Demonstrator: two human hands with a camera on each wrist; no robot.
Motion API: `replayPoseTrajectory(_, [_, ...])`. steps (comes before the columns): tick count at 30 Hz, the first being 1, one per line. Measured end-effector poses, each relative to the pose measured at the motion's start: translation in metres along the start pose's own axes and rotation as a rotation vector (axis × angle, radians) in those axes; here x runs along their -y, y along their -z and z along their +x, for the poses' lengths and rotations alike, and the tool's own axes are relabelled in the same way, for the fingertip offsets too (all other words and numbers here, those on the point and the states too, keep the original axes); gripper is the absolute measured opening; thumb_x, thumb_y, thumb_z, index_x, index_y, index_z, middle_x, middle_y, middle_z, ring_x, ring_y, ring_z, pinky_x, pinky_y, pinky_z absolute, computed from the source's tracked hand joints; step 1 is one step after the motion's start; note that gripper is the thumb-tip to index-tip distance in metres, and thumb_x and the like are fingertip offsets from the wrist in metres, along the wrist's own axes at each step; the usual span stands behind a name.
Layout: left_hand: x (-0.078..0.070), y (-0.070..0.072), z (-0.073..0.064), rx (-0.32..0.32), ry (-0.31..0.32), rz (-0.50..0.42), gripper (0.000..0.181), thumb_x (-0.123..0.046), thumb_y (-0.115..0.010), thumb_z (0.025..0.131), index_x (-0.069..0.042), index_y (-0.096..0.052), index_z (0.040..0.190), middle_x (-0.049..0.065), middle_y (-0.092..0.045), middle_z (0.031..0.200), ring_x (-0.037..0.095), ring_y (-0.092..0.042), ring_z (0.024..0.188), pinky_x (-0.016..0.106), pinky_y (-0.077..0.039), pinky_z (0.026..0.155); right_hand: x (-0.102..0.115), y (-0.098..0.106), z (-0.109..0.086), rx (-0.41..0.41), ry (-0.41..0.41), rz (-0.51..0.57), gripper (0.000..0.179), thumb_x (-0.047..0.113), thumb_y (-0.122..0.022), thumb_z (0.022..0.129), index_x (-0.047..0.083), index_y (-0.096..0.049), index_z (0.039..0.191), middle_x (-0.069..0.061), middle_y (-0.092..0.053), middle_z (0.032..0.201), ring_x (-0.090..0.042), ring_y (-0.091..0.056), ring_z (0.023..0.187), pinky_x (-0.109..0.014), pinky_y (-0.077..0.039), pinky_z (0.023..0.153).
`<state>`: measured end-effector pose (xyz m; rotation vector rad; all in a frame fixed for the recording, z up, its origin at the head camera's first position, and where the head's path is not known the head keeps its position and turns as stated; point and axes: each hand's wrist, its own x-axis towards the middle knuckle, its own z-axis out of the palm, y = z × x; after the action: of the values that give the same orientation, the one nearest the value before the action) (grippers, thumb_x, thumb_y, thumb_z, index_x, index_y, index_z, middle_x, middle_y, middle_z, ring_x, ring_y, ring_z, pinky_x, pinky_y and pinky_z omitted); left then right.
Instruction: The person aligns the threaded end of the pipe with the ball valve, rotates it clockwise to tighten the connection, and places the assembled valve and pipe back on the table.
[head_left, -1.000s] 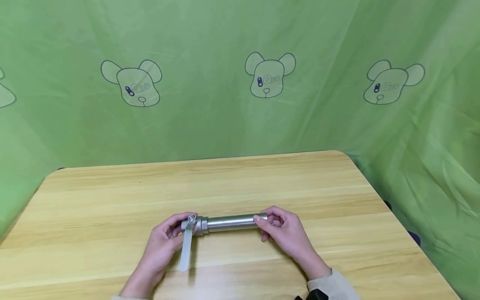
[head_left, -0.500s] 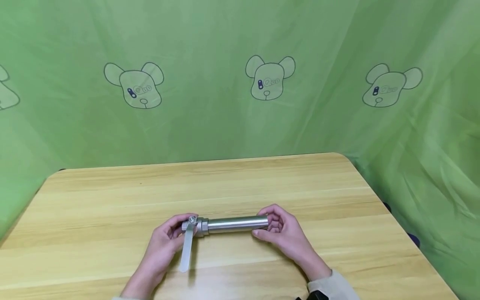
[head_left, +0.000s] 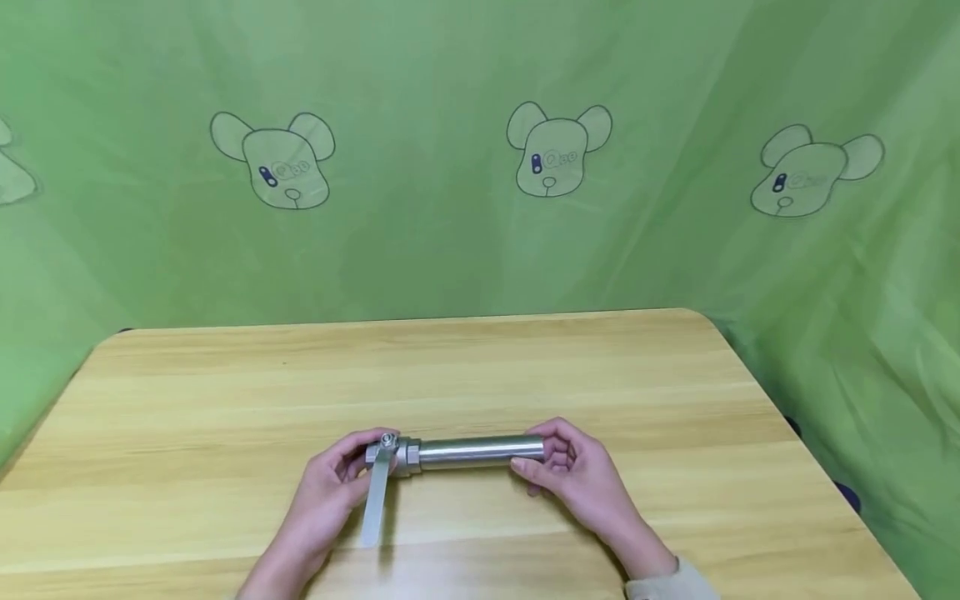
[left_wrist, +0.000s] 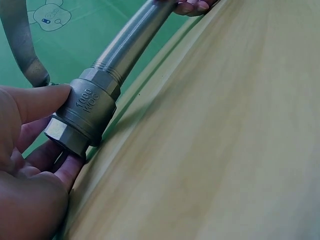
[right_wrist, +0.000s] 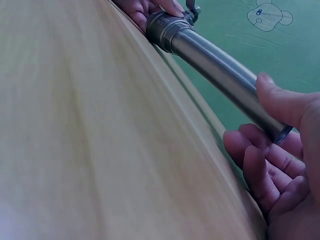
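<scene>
"Where does the work stand?"

"Beneath both grips, the wooden bench (head_left: 225,400). Between them runs the steel pipe (head_left: 480,451), its free end pinched by thumb and fingers of my right grip (head_left: 585,479). My left grip (head_left: 324,493) clasps the valve (left_wrist: 89,106) at the other end."

"And doing it well?"

"As I judge it, I should hold the valve firm and roll only the pipe, both in one straight line, so nothing binds. The lever (head_left: 376,504) juts toward me beside my left grip; I'd leave it unpressed. Smallest: bare thread (left_wrist: 107,72) just right of that grip, a sign, I reckon, of turns remaining."
</scene>
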<state>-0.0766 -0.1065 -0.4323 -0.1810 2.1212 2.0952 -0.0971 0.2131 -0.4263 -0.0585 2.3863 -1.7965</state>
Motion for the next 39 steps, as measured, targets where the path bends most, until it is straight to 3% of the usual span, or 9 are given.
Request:
replayPoseTrajectory(6, [-0.0011, 0.0001, 0.0002, 0.005, 0.0, -0.013, 0.048, -0.006, -0.08, 0.092, -0.008, -0.069, 0.139, 0.011, -0.068, 0.146, 0.027, -0.06, 0.143, 0.012, -0.052, 0.105, -0.0006, 0.0008, 0.0014, 0.003, 0.014, -0.041, 0.04, 0.023, -0.088, 0.091, 0.0, -0.069, 0.117, -0.008, -0.07, 0.082, -0.02, -0.072, 0.065, -0.024, -0.058, 0.062])
replayPoseTrajectory(15, [0.0014, -0.0002, 0.0011, 0.004, 0.001, -0.013, 0.048, -0.004, -0.08, 0.091, -0.009, -0.07, 0.137, 0.011, -0.068, 0.144, 0.026, -0.062, 0.14, 0.012, -0.052, 0.105, 0.0, 0.0003, 0.0013, -0.074, 0.007, -0.123, 0.036, 0.028, -0.095, 0.083, 0.006, -0.078, 0.107, -0.003, -0.067, 0.082, -0.01, -0.057, 0.07, -0.02, -0.051, 0.061])
replayPoseTrajectory(22, [0.0014, -0.0007, 0.001, 0.011, 0.001, -0.024, 0.049, -0.005, -0.081, 0.091, -0.009, -0.07, 0.138, 0.012, -0.068, 0.145, 0.027, -0.062, 0.14, 0.014, -0.054, 0.104, -0.0024, 0.0025, -0.0004, -0.02, 0.044, -0.024, 0.05, 0.016, -0.097, 0.077, 0.005, -0.073, 0.12, -0.006, -0.063, 0.088, -0.007, -0.056, 0.07, -0.019, -0.052, 0.061])
replayPoseTrajectory(27, [0.0004, -0.0014, 0.0005, 0.01, 0.004, -0.026, 0.049, -0.006, -0.082, 0.091, -0.009, -0.07, 0.138, 0.011, -0.068, 0.146, 0.027, -0.062, 0.14, 0.015, -0.055, 0.103, -0.0031, 0.0045, -0.0021, -0.004, 0.059, -0.002, 0.05, 0.011, -0.098, 0.073, 0.002, -0.071, 0.114, -0.01, -0.068, 0.09, -0.009, -0.06, 0.071, -0.02, -0.055, 0.062])
replayPoseTrajectory(39, [0.0002, -0.0013, 0.0011, -0.004, 0.013, -0.036, 0.048, -0.006, -0.082, 0.091, -0.008, -0.07, 0.138, 0.012, -0.068, 0.144, 0.025, -0.064, 0.137, 0.015, -0.055, 0.103, -0.0012, 0.0034, -0.0019, -0.02, 0.03, -0.006, 0.04, 0.018, -0.096, 0.08, 0.001, -0.072, 0.108, -0.003, -0.064, 0.079, -0.011, -0.061, 0.059, -0.027, -0.058, 0.053])
